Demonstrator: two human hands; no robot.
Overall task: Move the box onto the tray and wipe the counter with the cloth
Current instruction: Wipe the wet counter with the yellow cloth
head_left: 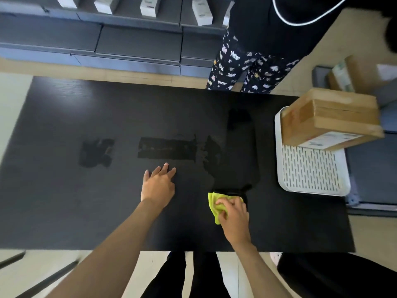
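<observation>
A brown cardboard box (330,119) rests on the far part of a white slotted tray (311,171) at the right side of the black counter (64,201). My right hand (234,216) presses a folded yellow-green cloth (214,204) flat on the counter, left of the tray and near the front edge. My left hand (159,184) lies palm down on the counter with fingers spread, holding nothing. Dark wet streaks (169,148) mark the counter's middle, and a wet band runs from the cloth toward the far side.
Another person in patterned trousers (242,67) stands at the counter's far edge. Grey drawers with white boxes (202,12) on top line the back wall. More cardboard boxes (343,76) sit on the floor at the far right. A dark bag (335,276) lies by my feet.
</observation>
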